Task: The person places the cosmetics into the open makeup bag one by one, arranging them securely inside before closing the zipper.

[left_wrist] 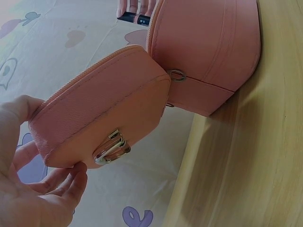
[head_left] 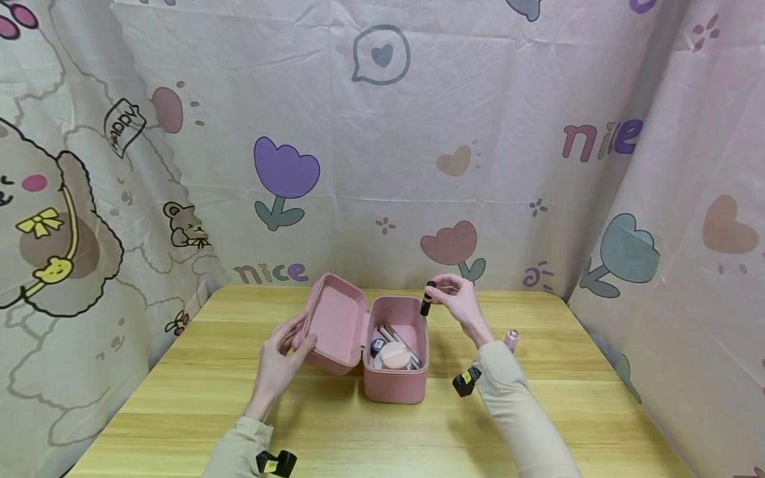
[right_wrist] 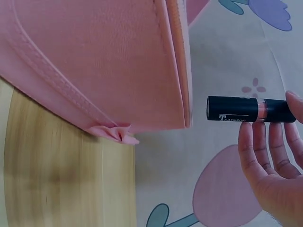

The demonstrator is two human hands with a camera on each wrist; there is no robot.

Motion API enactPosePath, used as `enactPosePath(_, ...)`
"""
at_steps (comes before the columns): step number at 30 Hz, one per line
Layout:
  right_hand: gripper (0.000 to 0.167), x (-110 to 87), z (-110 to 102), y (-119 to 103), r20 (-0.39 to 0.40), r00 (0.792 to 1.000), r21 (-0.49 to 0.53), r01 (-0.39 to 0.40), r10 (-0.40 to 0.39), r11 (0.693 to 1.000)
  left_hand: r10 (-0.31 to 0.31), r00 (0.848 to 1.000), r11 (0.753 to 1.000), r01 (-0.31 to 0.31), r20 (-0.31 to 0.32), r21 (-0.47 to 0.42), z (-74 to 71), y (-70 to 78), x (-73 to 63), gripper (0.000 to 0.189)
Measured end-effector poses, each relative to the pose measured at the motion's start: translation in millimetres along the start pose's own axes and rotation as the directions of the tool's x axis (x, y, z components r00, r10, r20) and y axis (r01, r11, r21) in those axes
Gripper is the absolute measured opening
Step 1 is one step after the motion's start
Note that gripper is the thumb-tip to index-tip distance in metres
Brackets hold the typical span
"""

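A pink zippered makeup case point(head_left: 396, 388) stands on the table with its lid point(head_left: 337, 315) swung out to the left. My left hand point(head_left: 278, 362) grips the lid's outer end, thumb on one edge and fingers beneath, as the left wrist view shows. Between thumb and fingertips my right hand point(head_left: 461, 304) pinches a black lipstick point(right_wrist: 234, 109) with a narrow pinkish band, held near the case's back right rim. Inside the case lie a peach powder puff point(head_left: 395, 356), a dark round-ended item point(head_left: 377, 346) and several slender sticks point(head_left: 402, 340).
A small pink bottle point(head_left: 511, 339) with a silvery top stands on the wooden table point(head_left: 287, 425) just beyond the right sleeve. Printed cloth point(head_left: 382, 133) hangs behind the table and along both sides. A metal buckle point(left_wrist: 113, 147) juts from the lid's outer face.
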State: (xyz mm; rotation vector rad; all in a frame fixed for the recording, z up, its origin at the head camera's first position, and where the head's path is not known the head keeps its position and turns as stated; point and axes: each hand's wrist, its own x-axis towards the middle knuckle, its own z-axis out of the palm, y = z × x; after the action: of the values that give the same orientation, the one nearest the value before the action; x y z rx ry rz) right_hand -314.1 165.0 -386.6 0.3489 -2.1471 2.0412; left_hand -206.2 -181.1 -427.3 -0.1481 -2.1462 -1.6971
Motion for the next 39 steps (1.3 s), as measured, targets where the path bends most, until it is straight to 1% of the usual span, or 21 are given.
enactPosePath(6, 0.029, 7.0, 9.6, 2.2, 0.04, 0.999, -0.01, 0.012, -0.011, 1.0, -0.006, 1.0, 1.0, 0.006, 0.005, 0.0, -0.1, 0.6, 0.1, 0.051)
enactPosePath(11, 0.026, 12.6, 17.1, 4.4, 0.051, 0.999, -0.049, 0.016, -0.014, 0.999, -0.007, 1.0, 1.0, 0.007, 0.006, -0.006, -0.3, 0.4, -0.1, 0.052)
enactPosePath(17, 0.024, 16.5, 23.4, 8.5, 0.055, 0.998, -0.122, 0.019, -0.012, 0.992, -0.008, 1.0, 1.0, 0.008, 0.005, -0.01, -0.6, 0.2, -0.4, 0.052)
enactPosePath(23, 0.023, 19.1, 29.9, 11.5, 0.046, 0.999, -0.227, 0.02, -0.01, 0.974, -0.022, 1.0, 1.0, 0.022, 0.011, -0.002, -0.7, 1.2, -0.8, 0.053)
enactPosePath(27, 0.021, 21.5, 34.8, 13.9, 0.043, 0.999, -0.321, 0.024, -0.011, 0.947, -0.028, 0.999, 1.0, 0.028, 0.016, -0.001, -0.4, 2.2, -1.3, 0.053)
enactPosePath(32, 0.02, 24.7, 40.1, 15.9, 0.068, 0.998, -0.421, 0.04, -0.013, 0.906, -0.025, 1.0, 1.0, 0.026, 0.013, -0.002, -0.3, 2.6, -1.5, 0.053)
enactPosePath(37, 0.018, 26.6, 45.8, 15.7, 0.11, 0.994, -0.524, 0.073, -0.018, 0.849, -0.018, 1.0, 1.0, 0.018, 0.008, -0.003, -0.2, 2.6, -1.2, 0.053)
enactPosePath(39, 0.016, 26.9, 48.2, 15.4, 0.126, 0.992, -0.569, 0.09, -0.021, 0.818, -0.019, 1.0, 1.0, 0.019, 0.009, -0.002, -0.2, 2.7, -1.2, 0.053)
